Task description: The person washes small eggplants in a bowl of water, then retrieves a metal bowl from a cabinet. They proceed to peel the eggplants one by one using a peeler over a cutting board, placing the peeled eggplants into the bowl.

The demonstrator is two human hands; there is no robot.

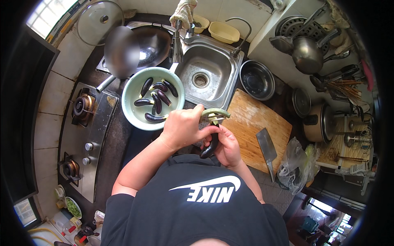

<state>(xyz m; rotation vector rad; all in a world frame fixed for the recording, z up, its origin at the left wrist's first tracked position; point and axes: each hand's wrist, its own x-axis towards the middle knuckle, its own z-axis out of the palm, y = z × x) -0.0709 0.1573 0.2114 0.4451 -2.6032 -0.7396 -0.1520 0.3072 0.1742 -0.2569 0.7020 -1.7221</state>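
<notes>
My left hand (184,126) grips a green-framed peeler (218,112), its metal blade across the pale stem end of a dark purple eggplant (210,149). My right hand (228,146) is closed around that eggplant, which hangs with its rounded end toward me. The left thumb lies against the eggplant too. Just left of the hands, a pale green basin (127,106) with a white handle holds several whole eggplants (157,103) in what looks like water.
A steel sink (215,66) with a faucet (177,46) lies ahead. Right of it are a metal bowl (257,80) and a wooden cutting board (246,123) bearing a cleaver (267,147). Left stand a wok (154,43) and a gas stove (95,123). A plastic bag (294,166) sits right.
</notes>
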